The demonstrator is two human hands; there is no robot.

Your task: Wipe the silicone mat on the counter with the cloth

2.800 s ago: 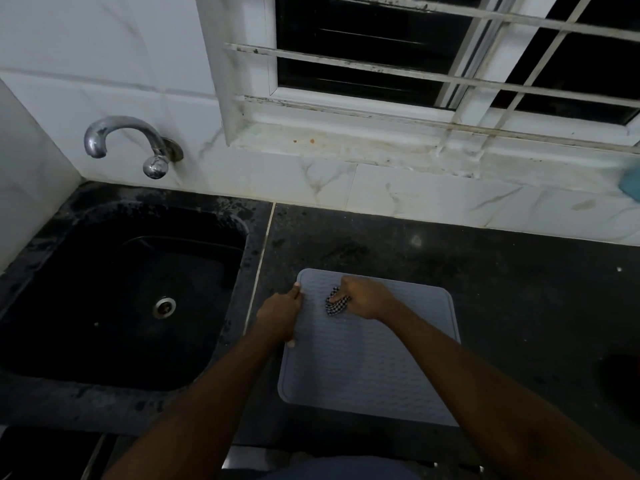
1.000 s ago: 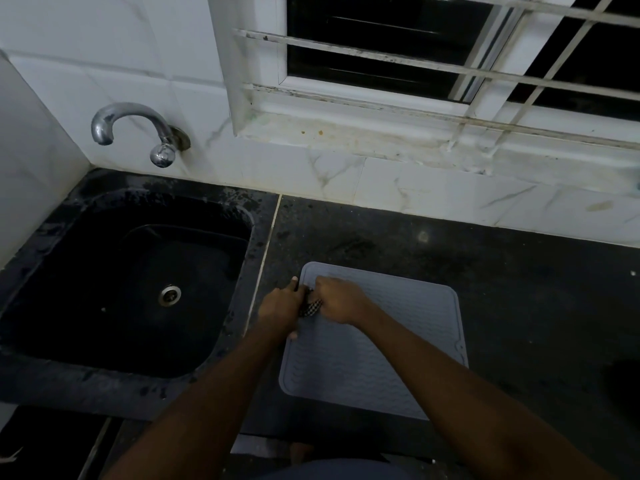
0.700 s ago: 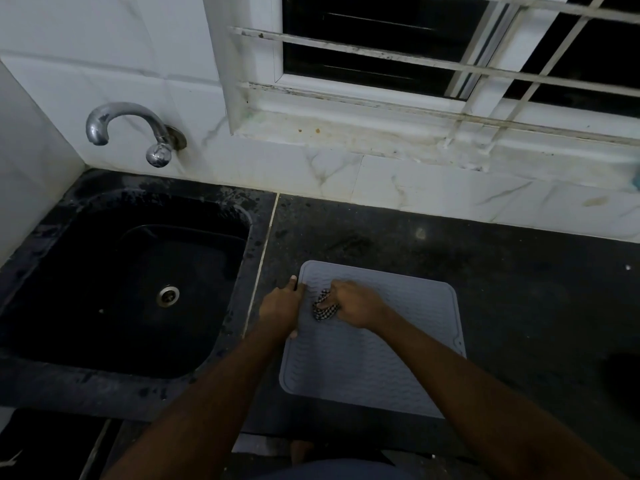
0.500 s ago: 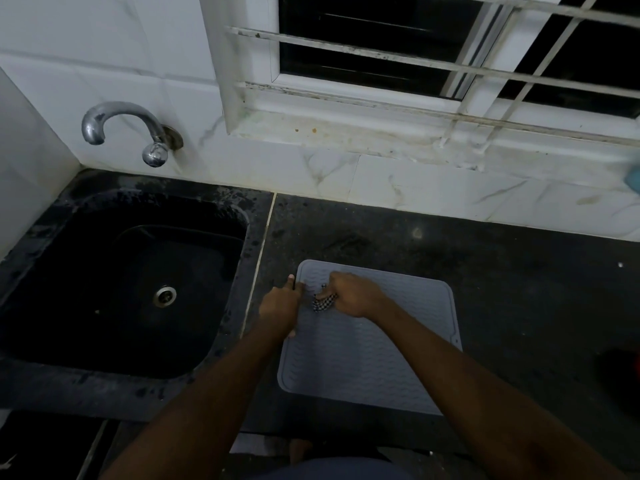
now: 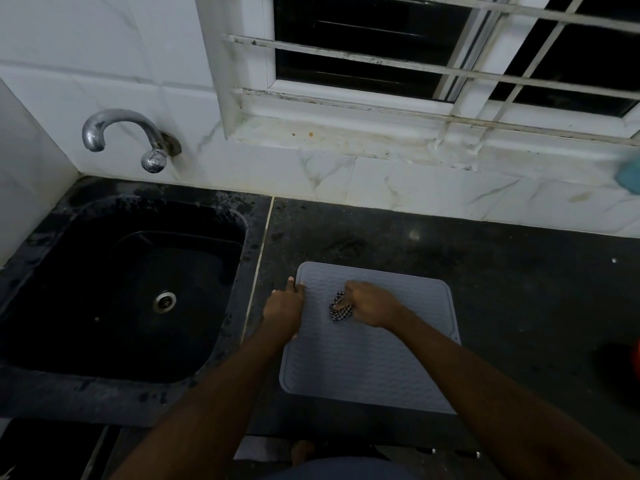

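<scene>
A grey ribbed silicone mat [image 5: 374, 358] lies flat on the black counter [image 5: 485, 271], right of the sink. My right hand [image 5: 369, 306] grips a small bunched black-and-white checked cloth [image 5: 340, 309] and holds it down on the mat's upper left part. My left hand [image 5: 284, 306] sits on the mat's left edge near the far corner, thumb and fingers pinching the rim. Most of the cloth is hidden under my right fingers.
A black sink [image 5: 121, 299] with a steel drain [image 5: 165, 301] lies to the left, a chrome tap [image 5: 121, 135] above it. White tiled wall and a barred window [image 5: 433, 57] stand behind. A teal object [image 5: 628, 176] and something red [image 5: 635, 355] sit at the right edge.
My right hand has rubbed the cloth back and forth over the mat's upper left area, now a little further right and nearer to me. My left hand has stayed on the mat's left edge.
</scene>
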